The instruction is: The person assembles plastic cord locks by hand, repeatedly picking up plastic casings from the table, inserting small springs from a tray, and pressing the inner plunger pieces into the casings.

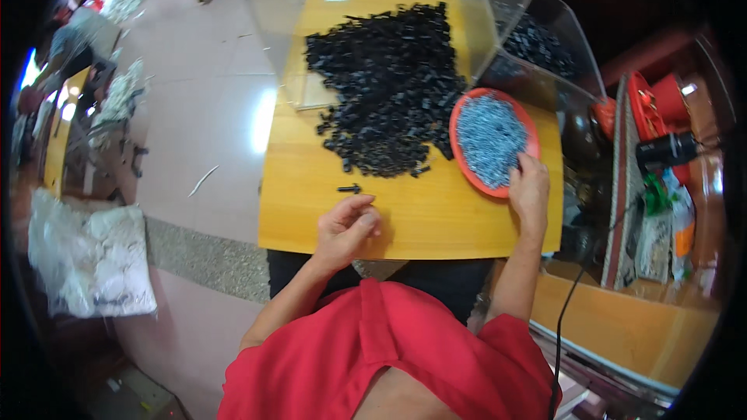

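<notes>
At the right of the yellow table (436, 225), an oval red-orange plate (532, 129) holds a heap of small silvery metal pieces (489, 137), perhaps screws or pins. The fingers of my right hand (531, 190) are closed at the plate's near right side, tips against the pieces; what they pinch is hidden. Close to the table's front edge, my left hand (346, 232) is loosely curled, thumb and forefinger apart, with nothing visible between them. Just beyond it lies a single small black part (350, 188). Farther back spreads a large pile of small black plastic parts (389, 93).
Clear plastic panels (272, 39) stand around the pile's far side. A clear bin (564, 23) with more black parts is at the back right. A shelf (654, 307) with a black cylindrical object (668, 152) and a cable lies right. A white bag (117, 257) rests at left.
</notes>
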The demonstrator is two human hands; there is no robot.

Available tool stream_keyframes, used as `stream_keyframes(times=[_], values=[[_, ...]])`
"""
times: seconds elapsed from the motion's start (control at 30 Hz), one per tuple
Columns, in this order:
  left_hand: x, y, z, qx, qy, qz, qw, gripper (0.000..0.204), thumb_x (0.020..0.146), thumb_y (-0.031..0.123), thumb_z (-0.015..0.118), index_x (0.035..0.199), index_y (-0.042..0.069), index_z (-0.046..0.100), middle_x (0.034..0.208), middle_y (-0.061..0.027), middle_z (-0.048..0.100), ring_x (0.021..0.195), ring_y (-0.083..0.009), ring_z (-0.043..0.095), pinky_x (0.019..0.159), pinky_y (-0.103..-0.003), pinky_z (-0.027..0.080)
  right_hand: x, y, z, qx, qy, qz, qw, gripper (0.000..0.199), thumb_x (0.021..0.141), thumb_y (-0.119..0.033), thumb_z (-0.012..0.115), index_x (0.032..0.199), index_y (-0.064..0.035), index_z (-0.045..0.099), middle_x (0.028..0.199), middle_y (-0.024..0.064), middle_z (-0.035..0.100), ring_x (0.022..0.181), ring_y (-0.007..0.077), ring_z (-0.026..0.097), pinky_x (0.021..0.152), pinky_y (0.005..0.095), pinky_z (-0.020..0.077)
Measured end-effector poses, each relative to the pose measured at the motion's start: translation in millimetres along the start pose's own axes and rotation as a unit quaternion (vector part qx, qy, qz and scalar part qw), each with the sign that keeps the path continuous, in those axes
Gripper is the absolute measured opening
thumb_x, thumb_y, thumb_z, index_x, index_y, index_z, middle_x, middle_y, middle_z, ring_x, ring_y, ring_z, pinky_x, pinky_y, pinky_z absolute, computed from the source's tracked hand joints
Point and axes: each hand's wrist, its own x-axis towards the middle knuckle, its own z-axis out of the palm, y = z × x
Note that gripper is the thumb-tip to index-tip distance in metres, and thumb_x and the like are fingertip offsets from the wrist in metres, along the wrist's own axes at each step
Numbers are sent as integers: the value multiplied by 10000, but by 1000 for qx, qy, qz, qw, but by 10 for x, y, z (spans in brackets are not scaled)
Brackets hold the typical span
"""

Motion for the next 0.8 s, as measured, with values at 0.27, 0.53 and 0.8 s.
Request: stream_keyframes(times=[0.27,0.53,0.8], values=[[62,245,-65,111,34,60,991,185,812,12,534,995,-12,545,791,-58,560,663,-109,534,604,-234,440,19,20,89,-8,9,37,999,213,714,-27,568,916,40,564,879,209,555,857,361,510,760,420,404],[678,504,-443,552,126,215,796,278,698,-40,546,960,38,599,862,-143,534,750,-265,558,631,-302,451,-26,88,108,8,43,20,999,175,737,-46,548,896,21,578,852,199,558,830,354,517,730,415,413],[817,387,-414,587,82,258,763,151,676,-18,559,825,-2,570,835,-158,538,779,-320,541,673,-371,440,-78,202,115,32,47,22,998,203,735,-27,520,922,22,581,839,197,570,817,351,533,723,407,424]])
